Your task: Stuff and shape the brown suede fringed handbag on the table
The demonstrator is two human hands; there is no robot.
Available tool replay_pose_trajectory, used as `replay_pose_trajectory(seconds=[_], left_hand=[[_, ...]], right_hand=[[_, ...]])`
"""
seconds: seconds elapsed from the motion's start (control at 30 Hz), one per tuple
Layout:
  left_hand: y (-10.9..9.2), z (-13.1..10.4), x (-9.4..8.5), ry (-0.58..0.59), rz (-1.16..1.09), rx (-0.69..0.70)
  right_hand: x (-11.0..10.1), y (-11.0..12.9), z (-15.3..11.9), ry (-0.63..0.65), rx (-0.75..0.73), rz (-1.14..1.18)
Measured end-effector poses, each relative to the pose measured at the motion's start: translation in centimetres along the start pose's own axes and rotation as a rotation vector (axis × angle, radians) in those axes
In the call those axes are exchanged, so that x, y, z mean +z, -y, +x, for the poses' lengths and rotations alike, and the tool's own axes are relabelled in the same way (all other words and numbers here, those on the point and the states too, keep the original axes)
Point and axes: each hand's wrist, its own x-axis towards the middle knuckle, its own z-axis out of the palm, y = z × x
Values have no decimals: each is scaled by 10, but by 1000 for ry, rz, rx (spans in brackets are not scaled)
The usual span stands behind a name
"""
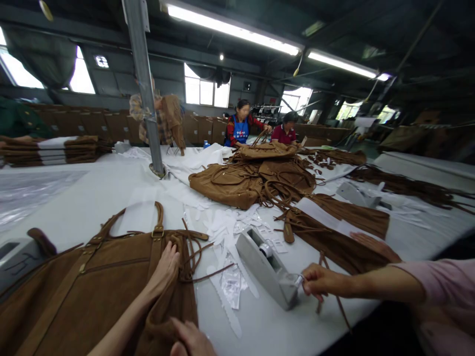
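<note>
Brown suede bag (92, 291) fills the near left of my feed, lying flat on the white table (92, 193) with its buckled handle (158, 225) arching away from the camera. My view shows the left hand (165, 269) resting palm-down on the bag's upper right corner, fingers (172, 252) stretched out nearly straight and close together, pressing the suede beside a tangle of thin laces (189, 257) and gripping nothing. At the right, the right hand (319, 283), on a forearm in a pink sleeve (441, 282), is at the near end of the grey tape dispenser (267, 269), its fingers curled in and thumb and forefinger pinched together against the cutter; the frame is too soft there for me to say whether tape is between them. Part of another hand (191, 338) shows at the bottom edge, and I cannot tell whose it is. White paper scraps (230, 284) lie between bag and dispenser. Further back, a heap of matching brown bags (252, 180) covers mid-table, and two people (241, 126) work at its far side.
</note>
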Motion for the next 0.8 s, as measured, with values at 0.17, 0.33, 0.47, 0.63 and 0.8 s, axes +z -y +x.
replay_pose_trajectory(seconds=[0.17,0.33,0.47,0.63,0.8], left_hand=[[-4,0,4,54,164,26],[-7,-1,5,77,323,42],[-11,-6,8,59,430,73],[-19,-17,11,4,526,119],[-23,-22,9,-26,569,144]], right_hand=[[-27,33,-14,-105,50,177],[-166,32,-33,19,-116,63],[-325,0,-60,54,-177,41],[-284,9,-55,-119,-364,-140],[-81,34,-34,-103,-267,-247]])
